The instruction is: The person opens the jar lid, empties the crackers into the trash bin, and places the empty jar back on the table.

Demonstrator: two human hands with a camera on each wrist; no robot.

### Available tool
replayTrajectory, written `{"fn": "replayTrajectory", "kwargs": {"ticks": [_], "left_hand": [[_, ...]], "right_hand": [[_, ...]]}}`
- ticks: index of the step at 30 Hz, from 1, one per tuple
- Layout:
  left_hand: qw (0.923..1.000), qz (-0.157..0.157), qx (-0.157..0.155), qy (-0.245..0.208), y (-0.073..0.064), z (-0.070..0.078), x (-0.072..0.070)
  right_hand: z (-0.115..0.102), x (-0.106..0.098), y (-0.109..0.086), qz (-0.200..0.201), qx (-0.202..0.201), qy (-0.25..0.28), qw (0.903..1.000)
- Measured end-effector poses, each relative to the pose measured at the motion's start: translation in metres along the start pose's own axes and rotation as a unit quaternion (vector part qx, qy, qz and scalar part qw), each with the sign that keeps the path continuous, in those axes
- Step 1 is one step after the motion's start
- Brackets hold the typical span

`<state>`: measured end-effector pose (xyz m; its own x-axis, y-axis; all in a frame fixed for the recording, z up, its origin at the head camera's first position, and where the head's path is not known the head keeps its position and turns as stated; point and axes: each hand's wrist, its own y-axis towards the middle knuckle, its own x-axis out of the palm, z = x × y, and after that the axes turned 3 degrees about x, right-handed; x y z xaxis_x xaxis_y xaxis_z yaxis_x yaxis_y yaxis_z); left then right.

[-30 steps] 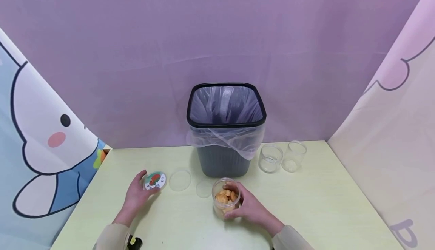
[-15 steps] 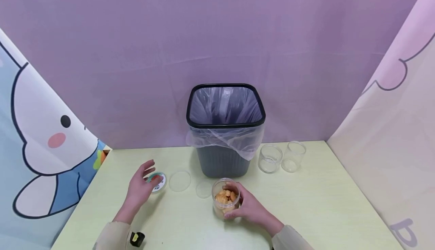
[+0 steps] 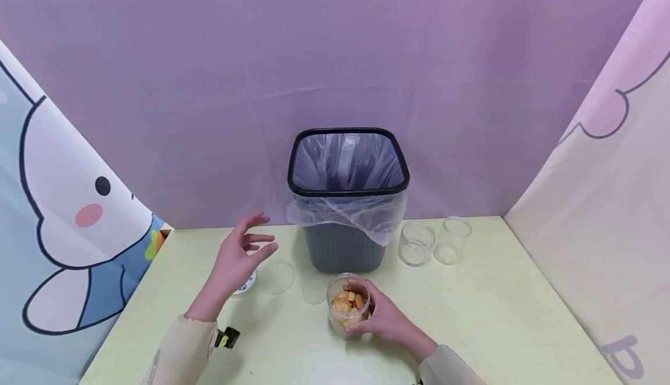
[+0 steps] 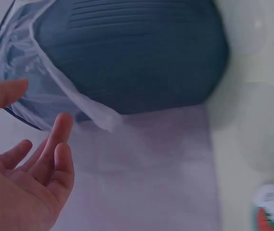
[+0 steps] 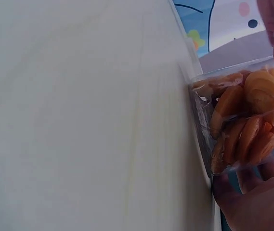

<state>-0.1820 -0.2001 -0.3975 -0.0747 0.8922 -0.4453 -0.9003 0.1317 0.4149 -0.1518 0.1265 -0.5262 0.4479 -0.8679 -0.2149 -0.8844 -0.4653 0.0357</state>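
Note:
My right hand [image 3: 386, 316] grips a clear round jar [image 3: 339, 325] from its right side, thumb in front and fingers behind. Brown and orange biscuits [image 3: 346, 302] lie inside it, and the jar stands upright on the table with its mouth uncovered. In the right wrist view the biscuits [image 5: 247, 120] press against the clear wall. Raised over the table, my left hand [image 3: 237, 261] is empty, with fingers spread and loosely bent. Below it, partly covered by the hand, lies a round lid [image 3: 247, 284] with a printed label; its tomato picture shows in the left wrist view.
A dark grey bin [image 3: 342, 245] with a black rim and plastic liner stands at the back middle. Two clear jars [image 3: 416, 245] stand to its right. Two clear flat discs [image 3: 277, 278] lie between the printed lid and the held jar. Fabric screens surround the table.
My left hand has let go of the printed lid, then risen and moved forward and right towards the bin. The right hand and the jar have stayed in place.

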Motion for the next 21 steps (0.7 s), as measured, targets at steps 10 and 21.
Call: {"fn": "replayTrajectory", "kwargs": {"ticks": [10,21], "left_hand": [[0.9972,-0.018,0.053,0.05,0.029,0.047,0.011],[0.9953,-0.089,0.017,-0.034,0.051,0.08,0.013]], "right_hand": [[0.003,0.0,0.0,-0.005,-0.01,0.002,0.9999],[0.003,0.0,0.001,-0.004,-0.009,0.006,0.9999]]}}
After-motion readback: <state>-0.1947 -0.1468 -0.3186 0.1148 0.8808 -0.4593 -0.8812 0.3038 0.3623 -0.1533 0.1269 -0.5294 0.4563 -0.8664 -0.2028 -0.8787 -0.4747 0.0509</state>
